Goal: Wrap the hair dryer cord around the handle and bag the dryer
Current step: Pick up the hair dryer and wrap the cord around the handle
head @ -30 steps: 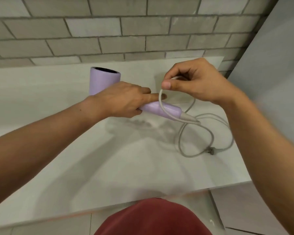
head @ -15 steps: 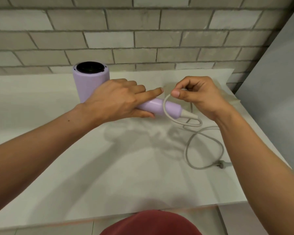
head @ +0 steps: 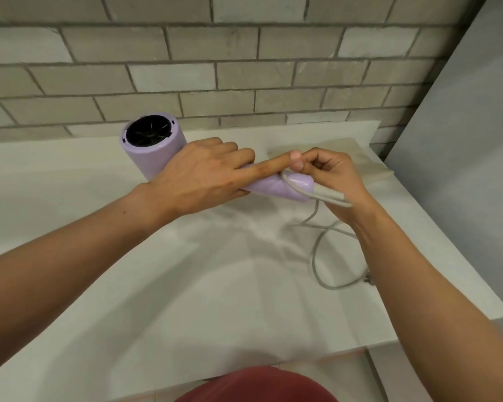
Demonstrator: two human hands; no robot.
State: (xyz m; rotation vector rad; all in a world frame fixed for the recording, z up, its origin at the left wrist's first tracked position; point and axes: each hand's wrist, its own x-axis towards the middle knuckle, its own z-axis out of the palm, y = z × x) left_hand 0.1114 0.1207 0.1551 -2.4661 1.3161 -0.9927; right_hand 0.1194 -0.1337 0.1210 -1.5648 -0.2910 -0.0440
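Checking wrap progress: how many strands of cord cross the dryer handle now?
1. One strand of cord crosses the handle near its tail end, pinched by the right hand; the left hand grips the handle and may hide more.

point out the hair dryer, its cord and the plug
hair dryer [head: 154, 162]: head view, side of the lilac barrel
cord [head: 313, 258]: head view, left side of the loose loop
plug [head: 369, 278]: head view, its visible tip; the rest is hidden

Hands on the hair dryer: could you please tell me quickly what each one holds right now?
Left hand: grips the handle of the hair dryer, index finger straight.
Right hand: pinches the cord looped over the handle.
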